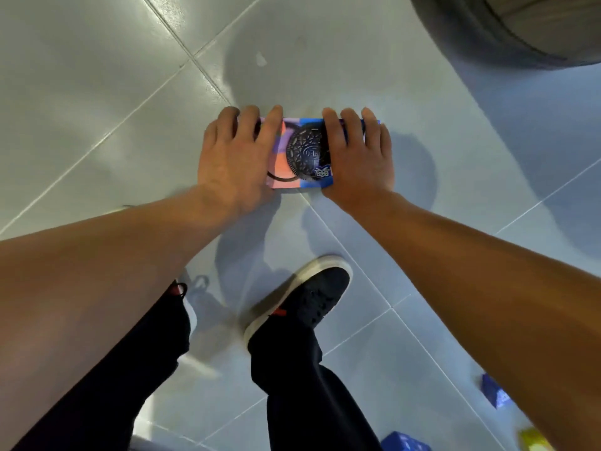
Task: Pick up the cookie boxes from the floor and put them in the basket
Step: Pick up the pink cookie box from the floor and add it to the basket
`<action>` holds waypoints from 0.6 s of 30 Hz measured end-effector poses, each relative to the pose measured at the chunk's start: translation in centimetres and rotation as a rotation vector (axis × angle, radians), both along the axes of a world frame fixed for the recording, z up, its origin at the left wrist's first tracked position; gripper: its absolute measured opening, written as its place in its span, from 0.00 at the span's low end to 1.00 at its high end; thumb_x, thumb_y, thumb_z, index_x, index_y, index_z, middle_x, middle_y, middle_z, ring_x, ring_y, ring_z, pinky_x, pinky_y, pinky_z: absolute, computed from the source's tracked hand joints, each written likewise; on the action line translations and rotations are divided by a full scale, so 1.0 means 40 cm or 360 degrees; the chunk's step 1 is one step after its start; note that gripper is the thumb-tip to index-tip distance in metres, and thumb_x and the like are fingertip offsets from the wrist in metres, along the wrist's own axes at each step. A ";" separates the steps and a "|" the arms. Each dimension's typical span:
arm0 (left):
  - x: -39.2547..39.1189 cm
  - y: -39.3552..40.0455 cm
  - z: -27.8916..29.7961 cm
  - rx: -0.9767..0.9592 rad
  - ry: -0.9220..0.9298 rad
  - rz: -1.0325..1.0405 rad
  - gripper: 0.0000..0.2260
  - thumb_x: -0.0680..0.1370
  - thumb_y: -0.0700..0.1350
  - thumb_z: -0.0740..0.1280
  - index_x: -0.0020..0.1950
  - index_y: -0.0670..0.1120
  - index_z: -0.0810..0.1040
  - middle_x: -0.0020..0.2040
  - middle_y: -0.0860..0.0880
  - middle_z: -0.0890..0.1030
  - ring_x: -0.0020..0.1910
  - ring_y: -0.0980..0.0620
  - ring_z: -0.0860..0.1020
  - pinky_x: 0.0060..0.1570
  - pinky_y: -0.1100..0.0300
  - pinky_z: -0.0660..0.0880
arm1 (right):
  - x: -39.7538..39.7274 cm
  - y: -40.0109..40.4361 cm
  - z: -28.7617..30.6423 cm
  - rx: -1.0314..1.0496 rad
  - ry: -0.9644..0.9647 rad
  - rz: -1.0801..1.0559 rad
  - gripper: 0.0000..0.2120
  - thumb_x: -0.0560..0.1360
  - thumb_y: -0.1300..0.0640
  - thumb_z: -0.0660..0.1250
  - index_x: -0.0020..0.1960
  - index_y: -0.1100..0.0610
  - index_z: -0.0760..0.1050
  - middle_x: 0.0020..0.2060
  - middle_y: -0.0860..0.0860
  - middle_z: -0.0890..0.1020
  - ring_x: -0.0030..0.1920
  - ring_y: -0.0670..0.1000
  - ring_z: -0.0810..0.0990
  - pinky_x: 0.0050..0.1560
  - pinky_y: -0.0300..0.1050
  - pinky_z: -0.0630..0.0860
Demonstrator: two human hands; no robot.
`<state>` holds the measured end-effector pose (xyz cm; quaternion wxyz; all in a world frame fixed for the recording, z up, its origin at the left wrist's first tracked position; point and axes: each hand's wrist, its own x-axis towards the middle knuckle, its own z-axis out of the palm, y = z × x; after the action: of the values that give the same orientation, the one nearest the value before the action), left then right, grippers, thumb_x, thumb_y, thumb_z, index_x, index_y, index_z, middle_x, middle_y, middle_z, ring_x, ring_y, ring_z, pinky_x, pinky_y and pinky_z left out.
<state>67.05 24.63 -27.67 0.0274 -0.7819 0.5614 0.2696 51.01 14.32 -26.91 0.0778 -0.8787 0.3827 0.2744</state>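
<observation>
2 hands, left hand [235,157] and right hand [359,156], grip the cookie box [300,154] between them.

Pale grey-blue tiled floor [439,131], glossy, crossed by thin light grout lines [169,30] running diagonally. Soft glare across the upper left tiles; broad, blurred shadows [413,164] over the middle and right. Small pale smudge [261,59] on one tile near the top. At the upper right corner, part of a large rounded dark object [494,30] with a grey padded look, resting on the floor; cannot tell what it is.
</observation>
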 end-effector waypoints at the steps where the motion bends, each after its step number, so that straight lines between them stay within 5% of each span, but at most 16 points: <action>1: 0.006 0.002 0.033 0.0037 0.0041 0.0011 0.43 0.63 0.50 0.73 0.74 0.48 0.59 0.65 0.42 0.69 0.63 0.36 0.67 0.59 0.46 0.68 | 0.004 0.000 0.029 0.0077 0.0016 0.0002 0.50 0.63 0.50 0.76 0.77 0.53 0.52 0.73 0.54 0.63 0.75 0.63 0.57 0.75 0.58 0.54; 6: 0.082 0.064 0.292 0.0180 0.0189 -0.0066 0.50 0.56 0.54 0.76 0.75 0.49 0.59 0.64 0.43 0.70 0.61 0.37 0.67 0.55 0.45 0.70 | 0.041 0.045 0.271 0.0359 0.0002 0.0001 0.53 0.61 0.50 0.76 0.78 0.52 0.50 0.72 0.54 0.62 0.75 0.61 0.56 0.74 0.56 0.55; 15: 0.278 0.125 1.030 0.0247 0.0179 -0.0166 0.53 0.53 0.60 0.74 0.75 0.48 0.59 0.63 0.43 0.69 0.61 0.37 0.67 0.57 0.43 0.73 | 0.208 0.110 1.009 0.0336 -0.0131 0.0065 0.54 0.58 0.42 0.78 0.77 0.53 0.56 0.68 0.56 0.69 0.67 0.61 0.68 0.65 0.56 0.67; 18: 0.316 0.133 1.254 0.0268 0.0229 -0.0165 0.55 0.53 0.62 0.74 0.75 0.47 0.59 0.62 0.42 0.69 0.61 0.38 0.66 0.58 0.43 0.72 | 0.243 0.107 1.230 0.0521 -0.0066 0.0074 0.56 0.60 0.40 0.77 0.78 0.52 0.50 0.70 0.55 0.64 0.69 0.60 0.65 0.68 0.56 0.64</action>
<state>79.69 29.96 22.49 0.0664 -0.7254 0.5769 0.3695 60.72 18.61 22.31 0.2215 -0.8684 0.3108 0.3166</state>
